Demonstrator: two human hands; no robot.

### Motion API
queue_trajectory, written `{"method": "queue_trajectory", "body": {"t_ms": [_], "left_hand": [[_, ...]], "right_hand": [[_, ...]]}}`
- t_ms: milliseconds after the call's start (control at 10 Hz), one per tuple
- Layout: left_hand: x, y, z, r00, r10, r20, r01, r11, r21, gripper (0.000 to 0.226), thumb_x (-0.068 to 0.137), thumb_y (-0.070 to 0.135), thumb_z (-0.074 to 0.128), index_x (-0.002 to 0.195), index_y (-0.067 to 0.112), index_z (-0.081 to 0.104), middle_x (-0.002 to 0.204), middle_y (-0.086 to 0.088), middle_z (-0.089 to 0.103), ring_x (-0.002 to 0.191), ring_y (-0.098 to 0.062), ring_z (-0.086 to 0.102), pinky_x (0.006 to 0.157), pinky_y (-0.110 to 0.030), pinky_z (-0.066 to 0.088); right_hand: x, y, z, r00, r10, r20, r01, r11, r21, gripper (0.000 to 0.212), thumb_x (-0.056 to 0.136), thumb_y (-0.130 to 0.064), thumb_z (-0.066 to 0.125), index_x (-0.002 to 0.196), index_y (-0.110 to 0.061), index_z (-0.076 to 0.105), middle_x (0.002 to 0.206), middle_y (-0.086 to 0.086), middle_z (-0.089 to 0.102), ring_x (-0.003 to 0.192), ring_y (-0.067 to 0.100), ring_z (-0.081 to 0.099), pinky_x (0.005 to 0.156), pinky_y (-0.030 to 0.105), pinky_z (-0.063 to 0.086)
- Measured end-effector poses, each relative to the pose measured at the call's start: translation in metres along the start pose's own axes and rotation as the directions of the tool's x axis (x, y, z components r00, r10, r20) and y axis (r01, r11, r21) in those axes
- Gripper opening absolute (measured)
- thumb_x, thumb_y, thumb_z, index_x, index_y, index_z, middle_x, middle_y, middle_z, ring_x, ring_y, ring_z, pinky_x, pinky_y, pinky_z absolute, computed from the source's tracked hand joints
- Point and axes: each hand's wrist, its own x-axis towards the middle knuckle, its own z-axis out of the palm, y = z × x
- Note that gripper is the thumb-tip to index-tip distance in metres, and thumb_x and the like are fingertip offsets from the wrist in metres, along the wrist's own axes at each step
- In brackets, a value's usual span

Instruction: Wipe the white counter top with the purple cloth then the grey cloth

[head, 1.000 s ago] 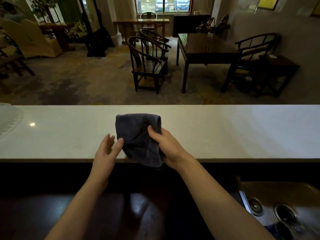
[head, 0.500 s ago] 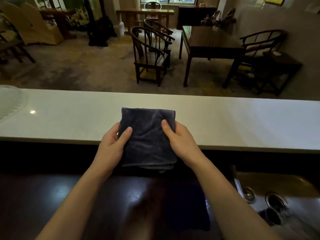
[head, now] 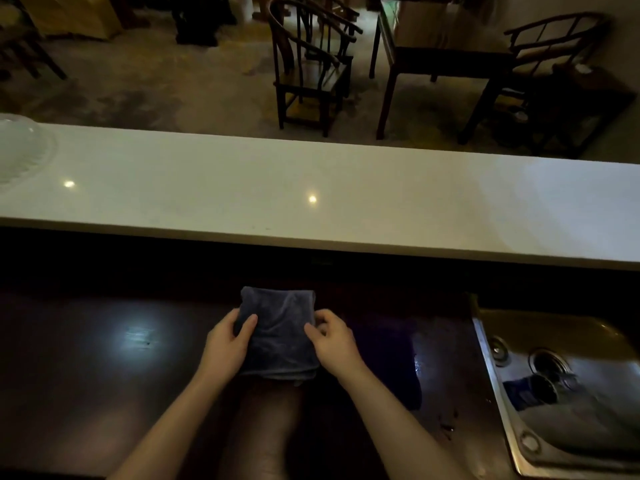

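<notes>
Between both hands, grey cloth (head: pixel 278 336) folded on dark lower desk (head: pixel 104 375); left hand (head: pixel 227 344) and right hand (head: pixel 330 337) each pinch an edge. Purple cloth (head: pixel 384 358) just right of grip. White desk (head: pixel 311 188) beyond looks wiped; I judge task near finished.

The grey cloth (head: pixel 278 336) is seen as soft, fuzzy fabric, matt. The white bench top (head: pixel 242 188) is smooth & shiny w/ light spots. The dark lower bench (head: pixel 104 368) looks glossy. The sink (head: pixel 568 393) is shiny metal. Chairs (head: pixel 311 64) are made of dark wood.

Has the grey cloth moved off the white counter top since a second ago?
Yes. The grey cloth has come toward the person, off the white counter top and down onto the dark lower surface, held by both hands.
</notes>
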Motion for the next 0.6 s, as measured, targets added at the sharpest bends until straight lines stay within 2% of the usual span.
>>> {"method": "queue_trajectory", "body": {"t_ms": [100, 200, 300, 500, 600], "left_hand": [[-0.006, -0.028, 0.01, 0.999, -0.044, 0.004, 0.043, 0.988, 0.146, 0.011, 0.094, 0.035, 0.06, 0.098, 0.027, 0.066, 0.09, 0.008, 0.074, 0.094, -0.022, 0.07, 0.072, -0.03, 0.05], [-0.014, -0.042, 0.016, 0.997, -0.078, 0.022, 0.07, 0.97, 0.231, 0.024, 0.095, 0.033, 0.059, 0.104, 0.013, 0.067, 0.096, -0.008, 0.076, 0.095, -0.031, 0.07, 0.079, -0.04, 0.054], [-0.02, -0.053, 0.019, 0.996, -0.088, 0.012, 0.081, 0.955, 0.284, 0.026, 0.095, 0.034, 0.059, 0.107, 0.011, 0.064, 0.096, -0.011, 0.076, 0.092, -0.034, 0.07, 0.072, -0.038, 0.052], [-0.027, -0.057, 0.021, 0.992, -0.127, 0.001, 0.117, 0.911, 0.395, 0.036, 0.093, 0.035, 0.06, 0.12, 0.011, 0.056, 0.107, -0.013, 0.072, 0.099, -0.035, 0.068, 0.071, -0.034, 0.047], [-0.029, -0.053, 0.015, 0.999, -0.041, -0.029, 0.05, 0.822, 0.568, 0.055, 0.091, 0.039, 0.06, 0.135, 0.009, 0.044, 0.126, -0.014, 0.06, 0.113, -0.033, 0.06, 0.085, -0.041, 0.051]], "right_hand": [[0.001, 0.025, 0.016, 0.998, 0.067, -0.021, -0.069, 0.994, -0.09, 0.006, 0.098, -0.026, 0.061, 0.101, -0.021, 0.062, 0.088, 0.009, 0.075, 0.084, 0.021, 0.071, 0.08, 0.044, 0.06], [0.001, 0.041, 0.029, 0.991, 0.13, -0.033, -0.134, 0.98, -0.15, 0.015, 0.098, -0.027, 0.063, 0.108, -0.015, 0.064, 0.09, 0.006, 0.074, 0.086, 0.02, 0.07, 0.078, 0.038, 0.059], [0.001, 0.052, 0.04, 0.987, 0.147, -0.061, -0.157, 0.965, -0.209, 0.02, 0.096, -0.027, 0.065, 0.11, -0.013, 0.064, 0.087, 0.001, 0.071, 0.087, 0.019, 0.068, 0.076, 0.032, 0.055], [0.001, 0.056, 0.049, 0.987, 0.114, -0.113, -0.146, 0.934, -0.326, 0.019, 0.095, -0.03, 0.066, 0.104, -0.012, 0.065, 0.09, 0.007, 0.072, 0.083, 0.021, 0.069, 0.07, 0.031, 0.055], [-0.003, 0.051, 0.043, 0.993, 0.072, -0.098, -0.11, 0.874, -0.474, 0.022, 0.097, -0.034, 0.061, 0.103, -0.013, 0.064, 0.093, 0.008, 0.071, 0.087, 0.024, 0.07, 0.072, 0.035, 0.058]]}}
